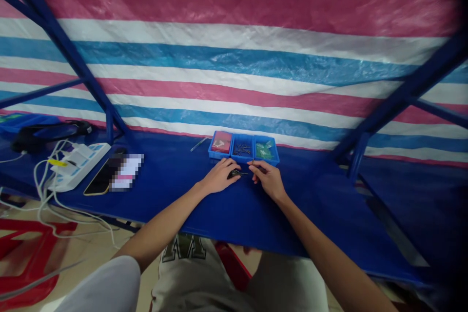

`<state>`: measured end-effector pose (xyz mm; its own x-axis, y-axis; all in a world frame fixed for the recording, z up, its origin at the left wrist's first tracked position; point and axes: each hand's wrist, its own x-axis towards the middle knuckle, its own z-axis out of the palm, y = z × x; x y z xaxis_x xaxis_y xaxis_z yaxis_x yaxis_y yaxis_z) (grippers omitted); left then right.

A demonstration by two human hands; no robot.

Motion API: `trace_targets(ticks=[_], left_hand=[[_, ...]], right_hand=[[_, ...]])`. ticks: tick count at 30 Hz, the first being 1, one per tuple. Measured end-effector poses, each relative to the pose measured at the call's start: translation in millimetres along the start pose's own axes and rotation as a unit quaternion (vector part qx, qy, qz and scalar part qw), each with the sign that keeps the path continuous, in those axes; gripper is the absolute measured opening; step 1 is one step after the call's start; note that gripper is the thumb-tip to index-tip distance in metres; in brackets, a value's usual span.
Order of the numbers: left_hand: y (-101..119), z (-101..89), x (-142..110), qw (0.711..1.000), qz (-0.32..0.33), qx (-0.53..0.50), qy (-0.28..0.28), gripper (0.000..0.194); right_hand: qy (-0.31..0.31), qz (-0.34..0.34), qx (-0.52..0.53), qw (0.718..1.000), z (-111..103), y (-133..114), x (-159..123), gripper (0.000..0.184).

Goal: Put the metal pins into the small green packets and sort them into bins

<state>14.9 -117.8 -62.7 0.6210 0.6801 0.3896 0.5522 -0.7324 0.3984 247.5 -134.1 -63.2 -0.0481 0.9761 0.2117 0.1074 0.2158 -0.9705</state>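
Observation:
My left hand (219, 175) rests on the blue table (175, 195), fingers curled over a small pile of thin dark pins (237, 173). My right hand (267, 178) is just beside it, fingers pinched on something small that I cannot make out. Right behind both hands stand three joined blue trays: the left tray (221, 144) holds red packets, the middle tray (242, 149) holds several dark pins, the right tray (266, 150) holds green packets.
A phone (102, 175) and a white power strip (78, 165) with cables lie at the table's left. Blue frame posts (109, 122) rise on both sides. A striped tarp (234, 58) hangs behind. A red stool (32, 253) stands on the floor at lower left.

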Motion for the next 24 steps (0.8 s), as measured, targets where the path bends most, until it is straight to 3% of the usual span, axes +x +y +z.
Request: trace_targets(ticks=[10, 20, 24], left_hand=[[0.7, -0.9, -0.1, 1.0, -0.008, 0.0, 0.001, 0.028], [0.6, 0.6, -0.3, 1.0, -0.008, 0.002, 0.006, 0.026], [1.2, 0.1, 0.0, 1.0, -0.011, 0.005, 0.004, 0.026]], right_hand=[[0.055, -0.128, -0.126, 0.982, -1.5, 1.6, -1.5, 0.031], [0.0, -0.036, 0.028, 0.999, 0.0, -2.2, 2.5, 0.036], [0.014, -0.024, 0.034, 0.999, 0.4, -4.1, 2.8, 0.038]])
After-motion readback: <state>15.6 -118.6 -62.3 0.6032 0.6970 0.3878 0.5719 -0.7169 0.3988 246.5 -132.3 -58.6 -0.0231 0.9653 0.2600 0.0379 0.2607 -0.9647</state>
